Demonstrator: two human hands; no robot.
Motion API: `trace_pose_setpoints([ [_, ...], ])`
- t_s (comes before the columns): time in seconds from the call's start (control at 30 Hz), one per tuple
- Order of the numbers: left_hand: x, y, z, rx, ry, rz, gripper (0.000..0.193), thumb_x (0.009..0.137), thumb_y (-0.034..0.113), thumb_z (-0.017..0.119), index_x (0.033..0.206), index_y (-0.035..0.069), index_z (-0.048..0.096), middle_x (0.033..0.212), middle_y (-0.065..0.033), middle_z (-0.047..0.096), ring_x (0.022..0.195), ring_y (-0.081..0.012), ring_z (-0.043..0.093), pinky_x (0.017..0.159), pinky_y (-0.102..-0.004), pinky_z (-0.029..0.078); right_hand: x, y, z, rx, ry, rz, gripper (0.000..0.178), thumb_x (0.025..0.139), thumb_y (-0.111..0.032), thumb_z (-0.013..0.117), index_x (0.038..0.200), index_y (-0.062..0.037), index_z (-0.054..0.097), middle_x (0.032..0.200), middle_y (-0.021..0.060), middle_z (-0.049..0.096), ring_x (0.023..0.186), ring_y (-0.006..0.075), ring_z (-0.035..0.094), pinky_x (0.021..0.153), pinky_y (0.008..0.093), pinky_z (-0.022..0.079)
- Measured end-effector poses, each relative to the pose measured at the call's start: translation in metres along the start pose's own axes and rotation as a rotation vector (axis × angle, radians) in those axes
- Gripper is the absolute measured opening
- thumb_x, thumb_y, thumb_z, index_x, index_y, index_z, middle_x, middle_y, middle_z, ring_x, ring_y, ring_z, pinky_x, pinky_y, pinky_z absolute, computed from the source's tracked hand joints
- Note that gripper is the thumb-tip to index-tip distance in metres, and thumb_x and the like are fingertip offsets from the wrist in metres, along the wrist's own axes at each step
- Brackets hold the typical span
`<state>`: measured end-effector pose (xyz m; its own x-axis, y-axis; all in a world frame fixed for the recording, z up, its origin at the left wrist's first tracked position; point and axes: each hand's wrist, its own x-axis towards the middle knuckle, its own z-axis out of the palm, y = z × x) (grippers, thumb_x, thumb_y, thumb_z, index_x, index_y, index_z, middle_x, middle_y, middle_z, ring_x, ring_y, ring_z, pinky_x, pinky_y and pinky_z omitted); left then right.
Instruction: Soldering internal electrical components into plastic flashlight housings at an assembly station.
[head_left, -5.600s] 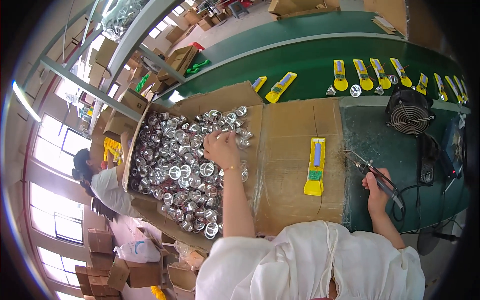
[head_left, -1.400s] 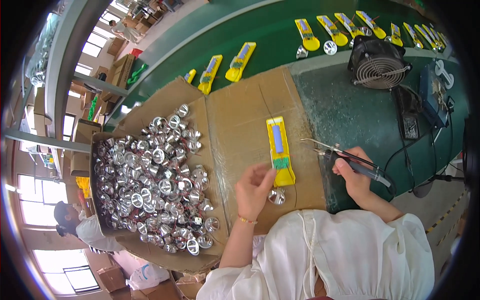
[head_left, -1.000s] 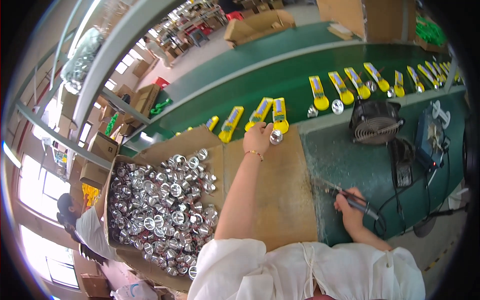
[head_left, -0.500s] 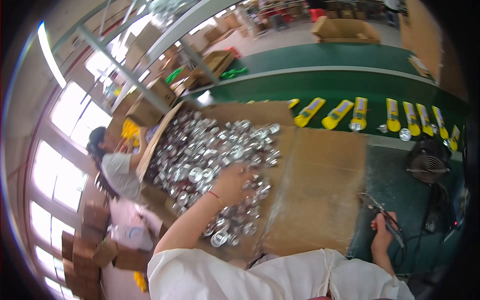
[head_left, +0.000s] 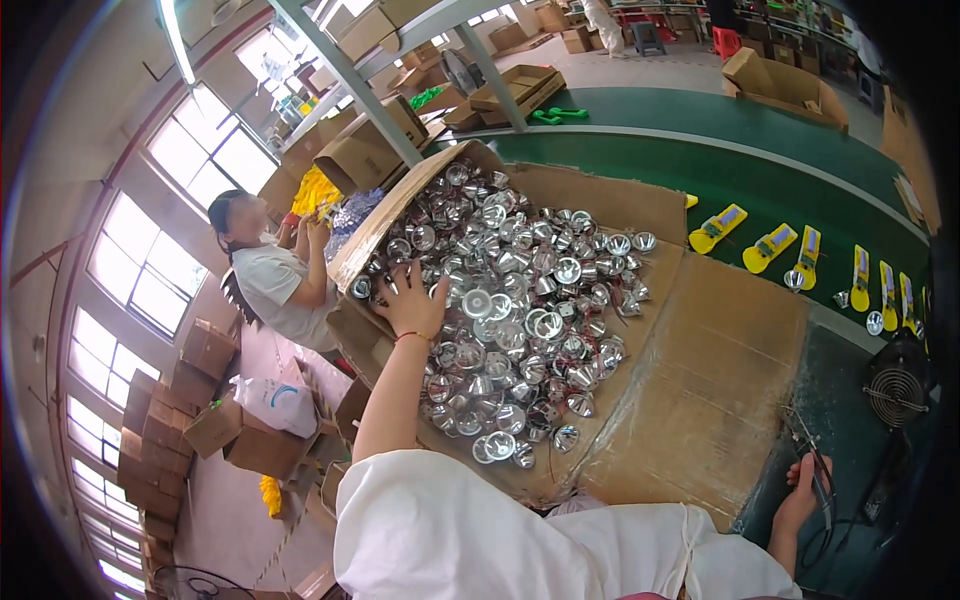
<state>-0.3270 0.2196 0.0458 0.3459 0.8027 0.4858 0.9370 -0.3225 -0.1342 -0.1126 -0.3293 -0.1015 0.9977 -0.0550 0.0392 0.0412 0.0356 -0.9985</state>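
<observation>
My left hand (head_left: 408,303) lies with fingers spread over the pile of small silvery reflector cups (head_left: 530,290), at the pile's left side near the raised cardboard flap. Nothing is visibly gripped in it. Thin reddish wires show among the cups. The pile fills an opened cardboard box (head_left: 700,375), whose bare flap stretches to the right. At the far right, my right hand (head_left: 797,497) is closed round a soldering iron (head_left: 820,480) with a dark cable, its thin metal tip pointing up and away over the dark green bench.
Several yellow flashlight-shaped housings (head_left: 770,247) lie in a row on the green conveyor (head_left: 640,165), some with cups beside them. A small black fan (head_left: 897,390) stands at the right. On the left a co-worker (head_left: 275,270) handles yellow parts; stacked cartons (head_left: 150,430) stand behind.
My left hand has moved from the middle of the pile to its left side, fingers spreading. The view has swung left. My right hand keeps hold of the soldering iron.
</observation>
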Motion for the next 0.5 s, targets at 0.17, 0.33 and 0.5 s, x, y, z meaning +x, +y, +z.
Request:
trace_pose_setpoints([
  [0.17, -0.003, 0.008, 0.001, -0.027, 0.020, -0.004, 0.061, 0.080, 0.056, 0.046, 0.130, 0.021, 0.041, 0.135, -0.0085, 0.037, 0.122, -0.0390, 0.029, 0.093, -0.0657, 0.018, 0.005, 0.005, -0.003, -0.018, 0.015, -0.035, 0.016, 0.088, -0.020, 0.053, 0.086, -0.0051, 0.054, 0.064, -0.0015, 0.049, 0.057, 0.0043, 0.044, 0.052, 0.0180, 0.033],
  [0.33, -0.001, 0.008, 0.007, -0.016, 0.087, 0.023, 0.060, 0.080, 0.055, 0.047, 0.128, 0.021, 0.043, 0.132, -0.0074, 0.039, 0.119, -0.0369, 0.031, 0.092, -0.0650, 0.020, 0.003, 0.006, -0.001, -0.064, -0.004, -0.068, 0.016, 0.089, -0.020, 0.051, 0.085, -0.0050, 0.053, 0.064, -0.0017, 0.047, 0.057, 0.0042, 0.043, 0.052, 0.0183, 0.032],
  [0.5, -0.002, 0.004, 0.004, -0.002, 0.055, 0.016, 0.059, 0.081, 0.055, 0.045, 0.129, 0.021, 0.043, 0.132, -0.0078, 0.038, 0.120, -0.0364, 0.030, 0.093, -0.0641, 0.019, 0.004, 0.010, -0.004, -0.059, -0.030, -0.070, 0.017, 0.089, -0.020, 0.051, 0.088, -0.0039, 0.053, 0.065, -0.0013, 0.048, 0.058, 0.0047, 0.044, 0.053, 0.0183, 0.033],
])
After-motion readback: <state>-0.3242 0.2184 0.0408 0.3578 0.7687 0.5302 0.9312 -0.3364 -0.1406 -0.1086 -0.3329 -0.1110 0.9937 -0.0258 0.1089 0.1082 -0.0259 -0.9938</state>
